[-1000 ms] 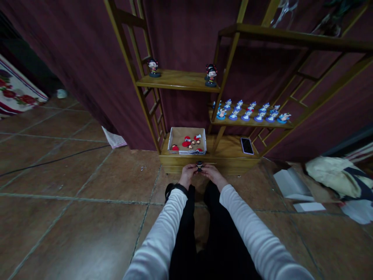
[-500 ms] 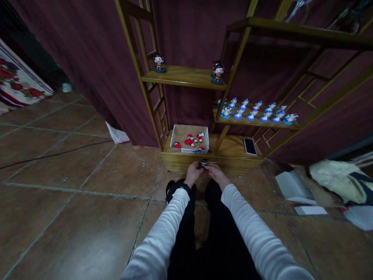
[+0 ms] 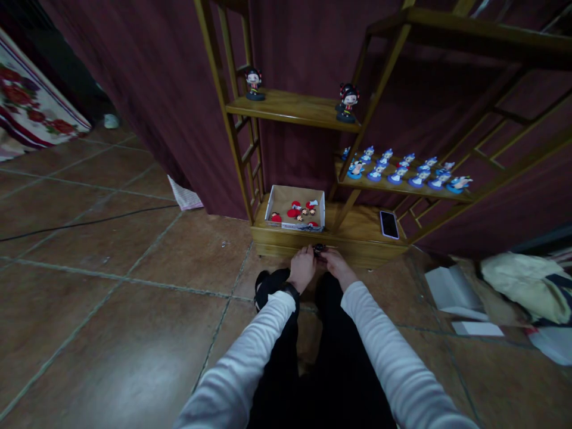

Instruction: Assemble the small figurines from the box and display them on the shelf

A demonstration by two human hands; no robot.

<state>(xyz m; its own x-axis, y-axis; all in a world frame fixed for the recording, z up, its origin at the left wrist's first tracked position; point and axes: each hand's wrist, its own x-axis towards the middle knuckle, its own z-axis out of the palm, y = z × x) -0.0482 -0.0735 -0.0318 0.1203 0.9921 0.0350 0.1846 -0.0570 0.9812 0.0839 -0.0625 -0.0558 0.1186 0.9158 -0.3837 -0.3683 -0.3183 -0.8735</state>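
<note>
Both my hands meet in front of the low cabinet, around a small dark figurine point(image 3: 319, 248). My left hand point(image 3: 303, 266) grips it from the left, fingers closed. From the right, my right hand point(image 3: 336, 264) holds it too, fingertips pinched on its side. Much of the figurine is hidden by my fingers. Just beyond them, on the cabinet's bottom shelf, stands an open cardboard box point(image 3: 279, 195) with several red-and-black figurine pieces point(image 3: 294, 213) lying in it.
Dark-haired figurines point(image 3: 254, 84) point(image 3: 347, 102) stand at either end of the upper wooden shelf point(image 3: 295, 108). Several blue-and-white figurines point(image 3: 397, 173) line the right shelf. A phone point(image 3: 389, 224) lies on the bottom shelf. White boxes point(image 3: 453, 291) rest on the floor at right.
The view has shifted slightly, so the shelves appear further right. My left hand has turned over the figurine, which now looks tilted and more covered. Both hands still hold it.
</note>
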